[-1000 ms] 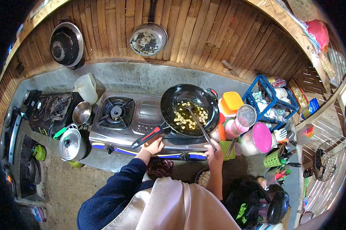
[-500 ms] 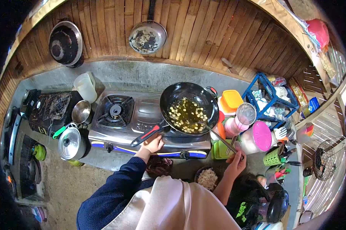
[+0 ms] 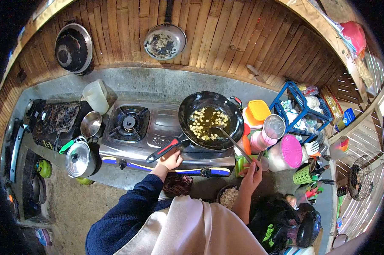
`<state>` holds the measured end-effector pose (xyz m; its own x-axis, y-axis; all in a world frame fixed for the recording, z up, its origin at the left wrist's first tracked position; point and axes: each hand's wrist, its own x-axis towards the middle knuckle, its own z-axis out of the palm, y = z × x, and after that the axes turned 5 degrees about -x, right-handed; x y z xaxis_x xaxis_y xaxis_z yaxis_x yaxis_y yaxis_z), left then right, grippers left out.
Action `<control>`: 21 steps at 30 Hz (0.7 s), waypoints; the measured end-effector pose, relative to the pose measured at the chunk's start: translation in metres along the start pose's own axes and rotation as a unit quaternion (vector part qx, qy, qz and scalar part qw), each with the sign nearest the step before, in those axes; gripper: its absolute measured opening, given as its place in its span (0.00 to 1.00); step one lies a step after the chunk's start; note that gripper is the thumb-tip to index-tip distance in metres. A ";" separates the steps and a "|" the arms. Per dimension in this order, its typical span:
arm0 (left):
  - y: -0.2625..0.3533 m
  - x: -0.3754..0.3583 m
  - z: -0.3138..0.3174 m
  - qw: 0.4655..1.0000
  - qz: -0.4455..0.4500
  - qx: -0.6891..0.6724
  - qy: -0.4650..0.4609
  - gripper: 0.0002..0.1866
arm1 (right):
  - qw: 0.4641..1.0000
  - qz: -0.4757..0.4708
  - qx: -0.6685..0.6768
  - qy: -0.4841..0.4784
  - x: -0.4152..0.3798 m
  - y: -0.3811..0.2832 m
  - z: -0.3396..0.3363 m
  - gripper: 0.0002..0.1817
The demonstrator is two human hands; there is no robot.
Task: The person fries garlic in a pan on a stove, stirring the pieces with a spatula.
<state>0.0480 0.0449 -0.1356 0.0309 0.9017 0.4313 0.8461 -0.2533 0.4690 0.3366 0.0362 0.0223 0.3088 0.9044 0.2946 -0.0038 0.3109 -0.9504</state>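
Observation:
A black wok (image 3: 187,108) sits on the right side of the stove, holding yellowish oil with many small pale pieces (image 3: 202,126) frying in it. My left hand (image 3: 170,160) is closed at its red-and-black handle (image 3: 162,151), with the fingers curled just beneath. In my right hand (image 3: 252,174) is a long-handled metal spatula (image 3: 238,145), its head dipped in the right part of the oil. Another thin metal piece (image 3: 260,155) shows by that hand; I cannot make out what it is.
The stove's left burner (image 3: 128,123) is uncovered. Left of it stand a lidded pot (image 3: 79,158), a small steel pot (image 3: 91,124) and a black grill (image 3: 56,123). Crowding the right are pink-lidded tubs (image 3: 290,151), an orange-lidded box (image 3: 258,110) and a blue rack (image 3: 302,102). Below lies a bowl of rice (image 3: 229,196).
My right hand and the spatula have moved left and slightly up, the head shifting inward through the oil. The pale pieces have gathered toward the far left. My left hand stays at the handle.

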 end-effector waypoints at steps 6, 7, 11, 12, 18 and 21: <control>-0.003 0.000 0.003 1.000 0.002 -0.013 -0.006 0.14 | 0.990 0.047 0.043 -0.125 0.001 0.017 0.010 0.16; -0.003 -0.001 0.003 1.000 -0.001 -0.010 -0.011 0.14 | 0.990 0.047 0.043 -0.125 0.000 0.019 0.012 0.16; -0.007 -0.002 0.008 1.000 0.012 0.006 0.004 0.14 | 0.985 0.029 -0.039 -0.166 -0.002 0.025 0.012 0.18; -0.006 -0.001 0.006 1.000 0.012 0.006 0.004 0.14 | 0.983 0.033 -0.061 -0.168 -0.002 0.025 0.012 0.18; 0.000 0.000 0.000 0.999 -0.031 0.003 -0.041 0.13 | 0.989 0.062 -0.023 -0.132 -0.002 0.022 -0.008 0.16; 0.000 0.000 0.000 1.000 -0.009 0.013 -0.021 0.13 | 0.996 0.056 -0.011 -0.074 -0.001 0.017 -0.013 0.14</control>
<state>0.0481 0.0449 -0.1351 0.0377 0.9199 0.3904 0.8606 -0.2284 0.4551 0.3482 0.0373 0.0045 0.1645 0.9666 0.1966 -0.0087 0.2008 -0.9796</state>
